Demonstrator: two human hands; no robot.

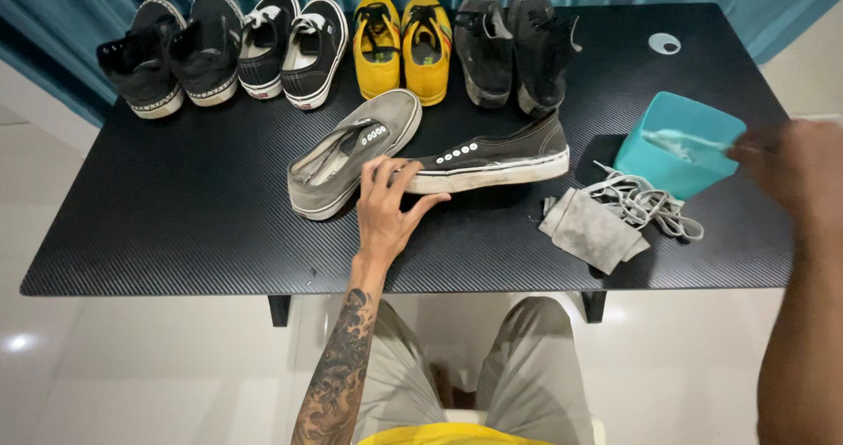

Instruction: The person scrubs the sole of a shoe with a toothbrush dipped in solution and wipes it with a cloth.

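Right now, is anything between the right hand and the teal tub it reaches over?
Nothing visible. The right hand holds a brush, blurred, at the teal tub's mouth. The laces and grey cloth lie beside the tub, not in the way.

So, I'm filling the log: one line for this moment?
left hand: on dark sneaker toe | right hand: brush over teal tub

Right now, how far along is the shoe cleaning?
Done: laces lie pulled out beside the grey cloth. In hand: the left hand steadies the dark shoe by its toe; the right hand dips a brush into the teal tub. Left: the sole edge looks dirty; the grey shoe waits.
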